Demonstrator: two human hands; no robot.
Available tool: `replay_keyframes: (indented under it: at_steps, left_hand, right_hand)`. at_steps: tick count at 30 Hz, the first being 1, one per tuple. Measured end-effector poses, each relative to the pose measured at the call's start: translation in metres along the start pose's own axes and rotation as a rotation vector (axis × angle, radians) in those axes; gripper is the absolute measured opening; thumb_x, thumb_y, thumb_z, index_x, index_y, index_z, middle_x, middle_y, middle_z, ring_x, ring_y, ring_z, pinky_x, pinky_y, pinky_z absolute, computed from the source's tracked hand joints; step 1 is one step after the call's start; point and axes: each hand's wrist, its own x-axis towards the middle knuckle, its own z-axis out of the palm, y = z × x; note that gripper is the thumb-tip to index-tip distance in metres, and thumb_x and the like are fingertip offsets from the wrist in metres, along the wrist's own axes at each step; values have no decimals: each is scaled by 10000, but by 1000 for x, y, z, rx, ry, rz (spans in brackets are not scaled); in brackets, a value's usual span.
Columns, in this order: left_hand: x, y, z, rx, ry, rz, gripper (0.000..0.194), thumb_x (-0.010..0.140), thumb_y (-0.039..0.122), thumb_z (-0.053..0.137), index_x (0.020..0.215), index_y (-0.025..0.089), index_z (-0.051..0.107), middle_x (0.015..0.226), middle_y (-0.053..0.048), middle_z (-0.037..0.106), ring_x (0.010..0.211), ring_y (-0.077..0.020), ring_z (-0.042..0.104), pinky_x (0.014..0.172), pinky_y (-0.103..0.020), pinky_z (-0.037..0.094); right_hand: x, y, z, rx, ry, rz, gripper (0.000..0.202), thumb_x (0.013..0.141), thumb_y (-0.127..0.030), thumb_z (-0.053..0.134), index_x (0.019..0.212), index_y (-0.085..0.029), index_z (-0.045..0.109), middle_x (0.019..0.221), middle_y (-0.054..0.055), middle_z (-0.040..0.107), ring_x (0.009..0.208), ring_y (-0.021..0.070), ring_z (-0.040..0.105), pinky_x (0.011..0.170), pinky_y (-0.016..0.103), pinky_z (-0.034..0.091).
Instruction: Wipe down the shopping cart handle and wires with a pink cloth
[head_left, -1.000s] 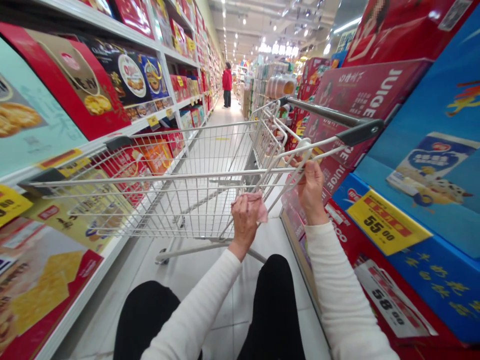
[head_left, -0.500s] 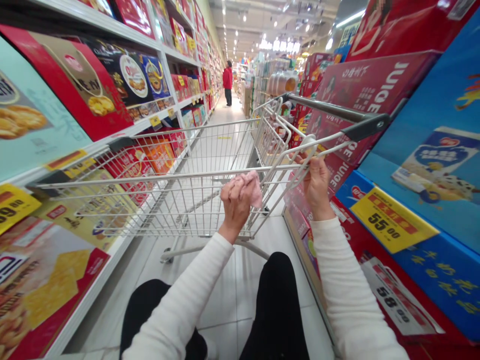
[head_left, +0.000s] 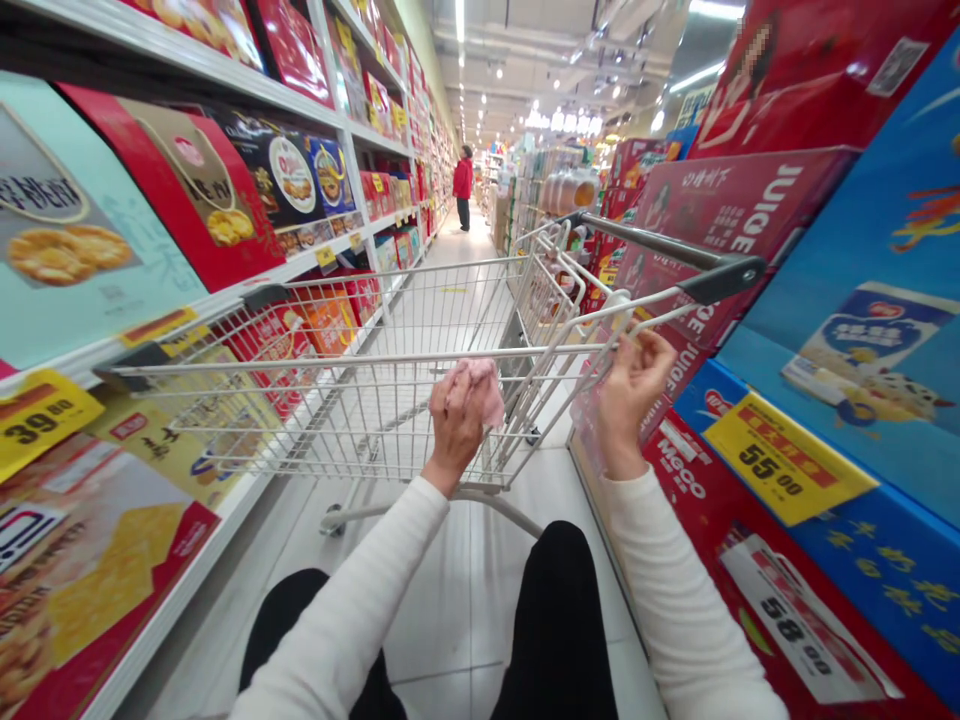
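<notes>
A wire shopping cart [head_left: 352, 415] stands side-on across the aisle before me, its handle bar [head_left: 652, 240] at the upper right. In my left hand [head_left: 454, 415] is a crumpled pink cloth [head_left: 489, 392], pressed against the wires of the cart's near side just below the top rail. My right hand [head_left: 636, 395] is beside the cart's handle end, fingers curled in and slightly blurred. It looks just off the frame tubes, with no held thing visible in it.
Shelves of boxed biscuits [head_left: 75, 240] line the left side. Stacked red cartons [head_left: 720, 210] and blue milk boxes [head_left: 862, 330] with price cards [head_left: 787, 457] rise close on the right. A person in a red jacket [head_left: 463, 180] stands far down the aisle.
My left hand and the cloth have shifted slightly left and down along the cart side. My right hand has come away from the tube it was pinching and turned. The view has tilted up a little.
</notes>
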Motion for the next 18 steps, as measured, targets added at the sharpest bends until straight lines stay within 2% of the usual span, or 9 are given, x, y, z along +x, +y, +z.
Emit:
replay_keyframes:
  at_steps: [1, 2, 3, 5, 7, 9, 11, 14, 18]
  left_hand:
    - [14, 2, 2, -17, -2, -21, 559, 1029, 168, 506, 1574, 275, 446, 1415, -129, 620, 1484, -256, 452, 1212, -431, 410]
    - [29, 5, 4, -36, -25, -20, 533, 1036, 184, 488, 1561, 271, 464, 1437, -128, 612, 1482, -263, 451, 1220, -447, 390]
    - [42, 8, 5, -50, -61, -7, 505, 1040, 199, 479, 1540, 269, 491, 1447, -125, 610, 1470, -270, 460, 1224, -464, 374]
    - [65, 17, 4, -64, -151, 14, 461, 1041, 226, 472, 1498, 252, 535, 1429, -123, 624, 1421, -276, 502, 1199, -473, 379]
    - [81, 22, -2, -59, -221, 7, 449, 1039, 237, 456, 1478, 214, 548, 1352, -134, 657, 1334, -274, 556, 1135, -450, 417]
    - [90, 21, -10, -44, -274, -3, 458, 1023, 219, 443, 1465, 176, 553, 1266, -141, 676, 1242, -272, 587, 1062, -421, 445]
    - [94, 12, -20, -25, -327, 2, 469, 991, 192, 447, 1444, 163, 567, 1214, -142, 675, 1180, -276, 591, 1009, -410, 454]
    - [94, -11, -35, 33, -402, 0, 484, 940, 164, 470, 1408, 173, 593, 1182, -145, 669, 1124, -290, 586, 965, -422, 455]
    - [86, -48, -55, 126, -433, -43, 507, 879, 138, 518, 1375, 184, 615, 1173, -154, 668, 1107, -318, 582, 949, -445, 453]
  right_hand:
    - [-9, -8, 5, -80, 96, -90, 307, 979, -514, 583, 1176, -280, 613, 1448, 114, 618, 1450, 283, 527, 1274, 595, 326]
    - [-18, -16, 10, -151, 126, -164, 295, 998, -481, 553, 1212, -286, 610, 1521, 112, 558, 1524, 280, 433, 1311, 607, 244]
    - [-26, -23, 17, -207, 67, -207, 283, 1013, -454, 523, 1226, -294, 618, 1551, 99, 533, 1564, 278, 367, 1328, 621, 181]
    - [-37, -32, 31, -285, -202, -225, 264, 1022, -411, 496, 1211, -309, 649, 1502, 73, 591, 1580, 285, 341, 1331, 651, 124]
    - [-40, -32, 42, -347, -458, -236, 247, 1018, -381, 497, 1172, -316, 678, 1346, 59, 702, 1545, 285, 405, 1334, 644, 131]
    - [-35, -26, 45, -431, -599, -325, 241, 1019, -354, 481, 1116, -306, 697, 1171, 54, 767, 1489, 269, 481, 1340, 598, 164]
    - [-27, -16, 43, -537, -678, -477, 256, 1023, -333, 457, 1073, -286, 704, 1070, 55, 781, 1435, 254, 532, 1336, 553, 200]
    - [-12, -4, 38, -678, -727, -702, 293, 1031, -326, 429, 1033, -243, 711, 1005, 67, 776, 1341, 256, 588, 1312, 544, 244]
    - [-1, 5, 36, -771, -751, -856, 335, 1039, -334, 406, 994, -235, 723, 904, 49, 755, 1219, 246, 627, 1302, 550, 250]
